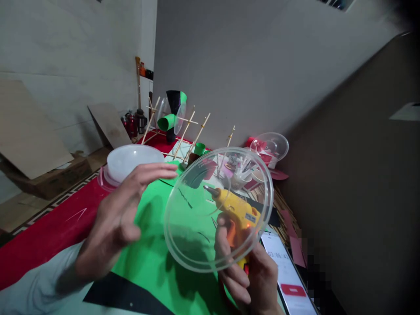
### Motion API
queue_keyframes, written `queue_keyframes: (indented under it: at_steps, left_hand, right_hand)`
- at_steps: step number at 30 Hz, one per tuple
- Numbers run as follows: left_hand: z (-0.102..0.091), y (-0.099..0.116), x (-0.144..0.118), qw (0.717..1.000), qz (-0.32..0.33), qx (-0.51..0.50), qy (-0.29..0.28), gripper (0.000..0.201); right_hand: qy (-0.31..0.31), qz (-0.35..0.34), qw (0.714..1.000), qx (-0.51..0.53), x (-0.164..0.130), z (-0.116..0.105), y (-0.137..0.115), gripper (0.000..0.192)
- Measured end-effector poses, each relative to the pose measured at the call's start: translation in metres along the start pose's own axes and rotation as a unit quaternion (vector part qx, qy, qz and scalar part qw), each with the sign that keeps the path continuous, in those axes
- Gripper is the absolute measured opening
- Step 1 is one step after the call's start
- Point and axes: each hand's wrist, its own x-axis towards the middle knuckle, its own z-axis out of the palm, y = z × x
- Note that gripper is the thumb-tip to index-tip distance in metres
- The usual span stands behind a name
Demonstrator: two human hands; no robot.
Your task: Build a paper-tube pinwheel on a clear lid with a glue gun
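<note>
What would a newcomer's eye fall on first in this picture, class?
Front and centre, the right hand holds a yellow glue gun seen through a clear plastic bowl tilted toward the camera. The left hand hovers open beside the bowl, over a green sheet on the red table.

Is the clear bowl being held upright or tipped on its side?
Tipped. The clear bowl stands on edge, its rim a full ring; the glue gun in the right hand shows through it.

Home craft corner, probably a room floor rather than a workbench: green paper sheet (147,258), skewer frame (187,131), yellow glue gun (238,210), clear plastic bowls (271,146), cardboard box (49,179) against a plain tiled wall (65,48).
</note>
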Motion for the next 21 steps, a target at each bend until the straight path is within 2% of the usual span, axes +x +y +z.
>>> queue_keyframes:
  at_steps: [1,3,5,8,10,12,17,21]
  left_hand:
    - [0.000,0.000,0.004,0.998,-0.036,-0.040,0.019,0.051]
    - [0.001,0.000,0.012,0.980,-0.158,-0.119,0.036,0.046]
    - [0.003,0.002,0.017,0.938,-0.277,-0.209,0.022,0.045]
    - [0.004,0.005,0.023,0.883,-0.357,-0.303,-0.020,0.036]
    - [0.001,0.008,0.027,0.874,-0.360,-0.325,-0.019,0.026]
    - [-0.002,0.011,0.030,0.875,-0.354,-0.329,0.005,0.029]
    - [-0.006,0.018,0.032,0.921,-0.289,-0.250,0.080,0.029]
    - [-0.003,0.020,0.023,0.952,-0.232,-0.190,0.069,0.018]
  right_hand:
    - [-0.013,0.000,1.000,0.011,0.000,0.000,0.000,0.047]
    - [-0.024,0.008,0.999,0.032,-0.001,0.002,0.000,0.041]
    - [-0.017,0.024,0.999,0.042,-0.002,0.004,0.001,0.038]
    - [-0.008,0.053,0.998,0.030,-0.003,0.002,0.002,0.039]
    - [0.004,0.058,0.998,0.021,-0.002,-0.001,0.002,0.039]
    - [0.035,0.047,0.998,0.006,-0.002,-0.003,0.001,0.037]
    - [0.179,-0.048,0.977,-0.101,-0.004,0.006,-0.004,0.032]
    - [0.234,-0.123,0.947,-0.181,-0.007,0.016,-0.001,0.035]
